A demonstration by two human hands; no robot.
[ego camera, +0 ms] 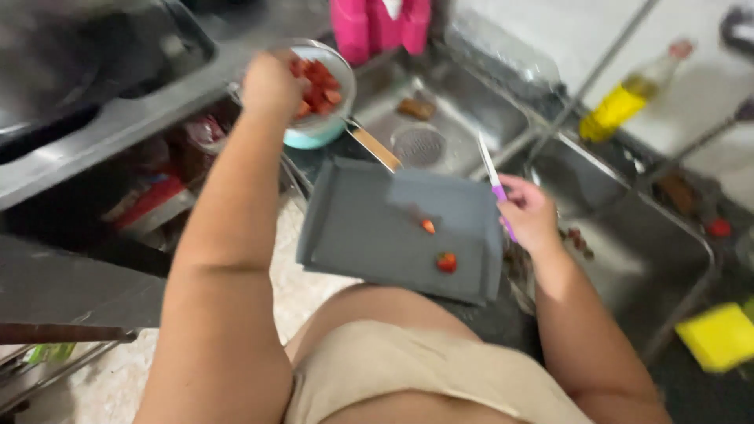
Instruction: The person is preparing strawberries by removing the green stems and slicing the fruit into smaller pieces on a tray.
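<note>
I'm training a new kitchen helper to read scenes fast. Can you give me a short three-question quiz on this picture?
1. True or false: the left hand is at the bowl of red cut pieces.
2. What does the right hand hold?
A. a spoon
B. a knife with a purple handle
C. a yellow sponge
3. How many red pieces lie on the grey cutting board?

Key:
1. True; the hand rests at the bowl's rim, over the pieces.
2. B; the blade points up and away from the person.
3. Two: a small piece near the middle and a larger piece nearer the person.
</note>
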